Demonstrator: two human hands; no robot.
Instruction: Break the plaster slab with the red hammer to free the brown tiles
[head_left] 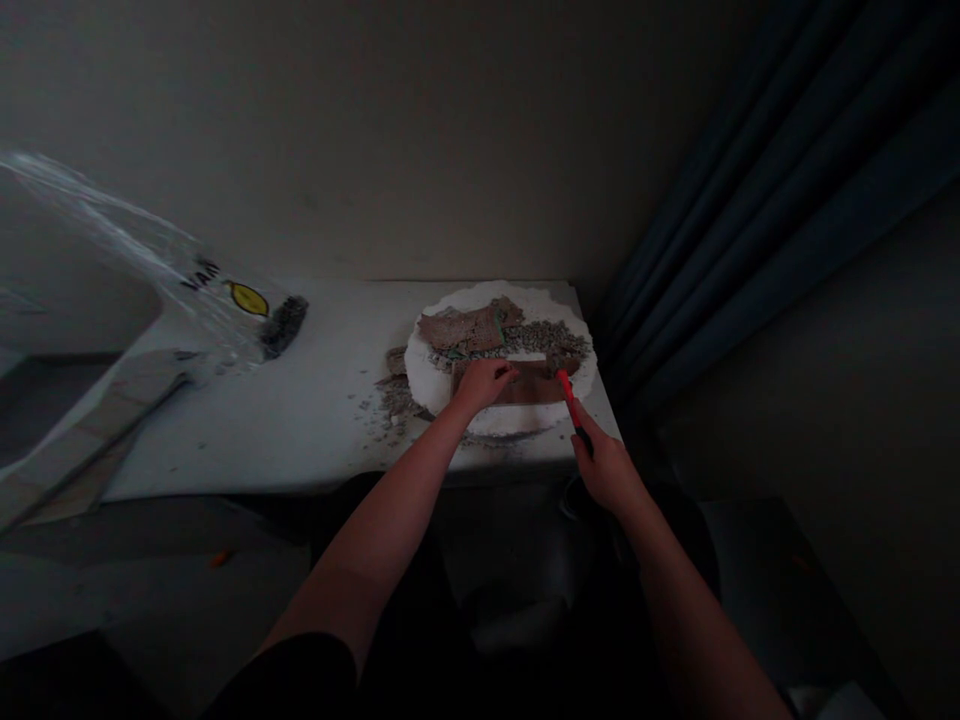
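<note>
A round white foam disc (457, 405) lies on a white table (300, 410), covered with brown bark-like pieces (461, 328) and grey gravel (540, 340). My left hand (482, 381) rests fingers-down on a flat brown piece (536, 385) at the disc's front and presses it. My right hand (607, 465) is closed around a red-handled tool (568, 397). The tool's tip touches the right end of that brown piece.
A clear plastic bag (187, 290) with a yellow label and dark contents lies at the table's left. Crumbs and bark scraps (394, 395) sit left of the disc. A dark curtain (750, 230) hangs on the right, with a plain wall behind.
</note>
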